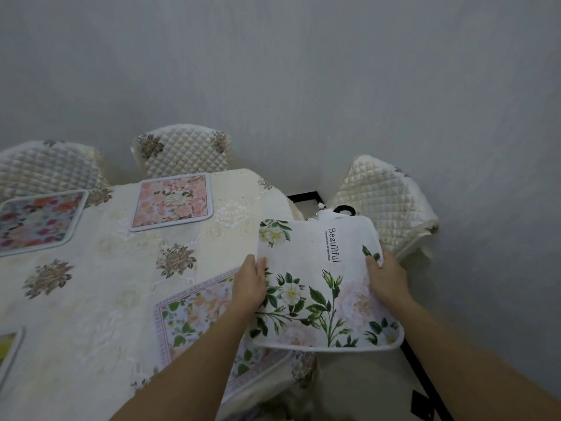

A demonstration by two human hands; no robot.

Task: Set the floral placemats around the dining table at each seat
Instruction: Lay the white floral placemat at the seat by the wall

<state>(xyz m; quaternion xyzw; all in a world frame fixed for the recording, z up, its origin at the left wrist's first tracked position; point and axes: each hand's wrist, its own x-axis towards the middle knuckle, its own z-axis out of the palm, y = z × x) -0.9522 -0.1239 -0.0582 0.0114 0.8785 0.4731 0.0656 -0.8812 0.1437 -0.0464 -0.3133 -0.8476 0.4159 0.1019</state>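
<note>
Head view shows the white placemat (324, 287) held in the air past the table's corner, at about four o'clock, with the left hand (250, 285) and right hand (387, 276) each gripping a side edge. On the dining table (100, 278), the pink mat (173, 202) lies at twelve o'clock, the red-flowered mat (36, 221) at ten, the bordered mat (197, 314) near six, and a yellow one (7, 344) at eight. I judge only this last mat remains, likely for the quilted chair (385, 205) at two o'clock.

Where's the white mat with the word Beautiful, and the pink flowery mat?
White fabric placemat printed Beautiful (318, 287): head view, its middle.
Pink floral placemat with grey border (172, 201): head view, its centre.
</note>
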